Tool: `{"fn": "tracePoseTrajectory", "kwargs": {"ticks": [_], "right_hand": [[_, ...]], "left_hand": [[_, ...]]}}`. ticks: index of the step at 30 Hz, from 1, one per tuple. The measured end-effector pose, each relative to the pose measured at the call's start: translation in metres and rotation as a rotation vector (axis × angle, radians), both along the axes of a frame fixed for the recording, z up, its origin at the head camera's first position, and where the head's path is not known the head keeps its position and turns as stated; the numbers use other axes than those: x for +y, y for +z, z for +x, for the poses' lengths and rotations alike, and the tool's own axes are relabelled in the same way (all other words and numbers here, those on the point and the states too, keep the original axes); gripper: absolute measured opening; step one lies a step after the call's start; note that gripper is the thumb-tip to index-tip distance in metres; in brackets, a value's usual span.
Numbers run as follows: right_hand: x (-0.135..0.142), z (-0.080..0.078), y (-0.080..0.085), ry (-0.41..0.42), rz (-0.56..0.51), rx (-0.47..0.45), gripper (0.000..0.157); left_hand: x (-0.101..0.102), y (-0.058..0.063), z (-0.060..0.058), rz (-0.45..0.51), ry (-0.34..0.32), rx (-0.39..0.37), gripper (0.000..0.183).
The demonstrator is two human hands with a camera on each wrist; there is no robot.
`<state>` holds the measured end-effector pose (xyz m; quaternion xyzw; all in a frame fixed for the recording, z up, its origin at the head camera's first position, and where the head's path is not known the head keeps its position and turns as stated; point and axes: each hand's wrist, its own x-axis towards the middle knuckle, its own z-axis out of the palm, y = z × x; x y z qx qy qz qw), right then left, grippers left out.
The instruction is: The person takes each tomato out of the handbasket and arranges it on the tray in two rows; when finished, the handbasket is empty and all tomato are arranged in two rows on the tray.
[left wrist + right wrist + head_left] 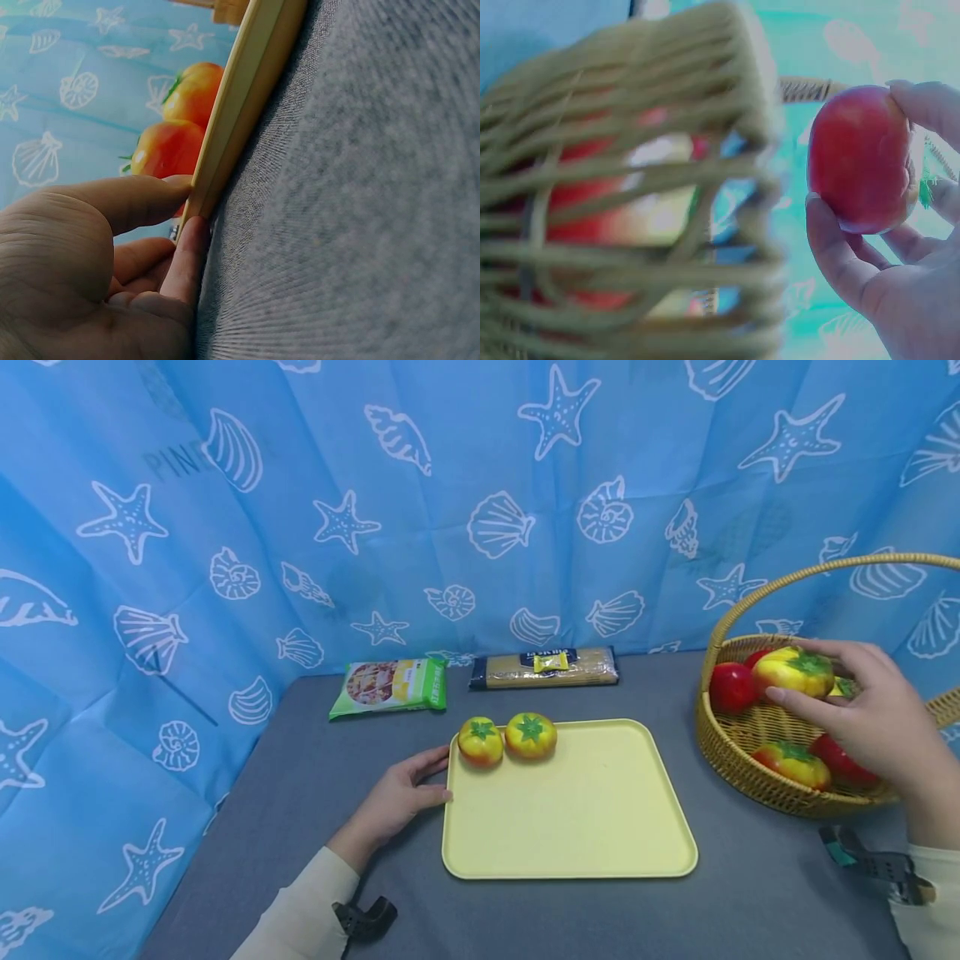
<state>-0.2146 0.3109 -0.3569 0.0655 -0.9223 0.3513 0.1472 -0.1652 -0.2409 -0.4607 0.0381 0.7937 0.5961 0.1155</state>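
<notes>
My right hand (873, 710) grips a yellow-and-red tomato (793, 672) with a green leafy top, over the wicker basket (723, 764). In the right wrist view, thumb and fingers hold the tomato (861, 159) by its sides, its red underside showing, beside the blurred basket wall (630, 255). At the left edge of a pale yellow tray (570, 818), my left hand (401, 793) pinches the rim. Close up, thumb and fingers meet the tray's edge (232, 112). Two similar tomatoes, one left (481, 742) and one right (531, 736), sit side by side in the tray's far left corner.
Inside the basket lie a red fruit (733, 687), another yellow-red tomato (793, 766) and more red fruit; its tall handle (825, 564) arches above. Behind the tray are a green food packet (390, 687) and a noodle pack (517, 670) bearing a small yellow packet (551, 662).
</notes>
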Motion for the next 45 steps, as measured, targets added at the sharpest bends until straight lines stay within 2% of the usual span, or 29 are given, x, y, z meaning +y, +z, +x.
{"fn": "tracePoseTrajectory", "kwargs": {"ticks": [7, 16, 21, 27, 33, 41, 45], "right_hand": [[-0.018, 0.012, 0.013, 0.079, -0.064, 0.037, 0.068], [-0.04, 0.022, 0.015, 0.213, -0.141, 0.111, 0.064], [-0.057, 0.023, 0.01, 0.302, -0.13, 0.15, 0.063], [-0.074, 0.023, 0.001, 0.348, -0.082, 0.14, 0.068], [-0.093, 0.019, -0.015, 0.44, -0.073, 0.129, 0.067], [-0.115, 0.011, -0.032, 0.529, -0.096, 0.055, 0.059], [-0.122, 0.006, -0.038, 0.526, -0.094, -0.006, 0.057]], "left_hand": [[-0.001, -0.002, -0.001, -0.008, 0.001, 0.003, 0.074], [0.0, 0.0, 0.0, -0.014, 0.01, 0.001, 0.075], [-0.001, -0.001, 0.0, -0.018, 0.009, 0.003, 0.074], [-0.001, -0.001, 0.0, -0.025, -0.005, 0.025, 0.074], [0.0, 0.0, -0.001, -0.03, -0.003, 0.022, 0.074], [0.0, 0.0, -0.002, -0.018, -0.008, 0.013, 0.074], [-0.001, -0.001, -0.002, -0.016, -0.01, 0.018, 0.074]]}}
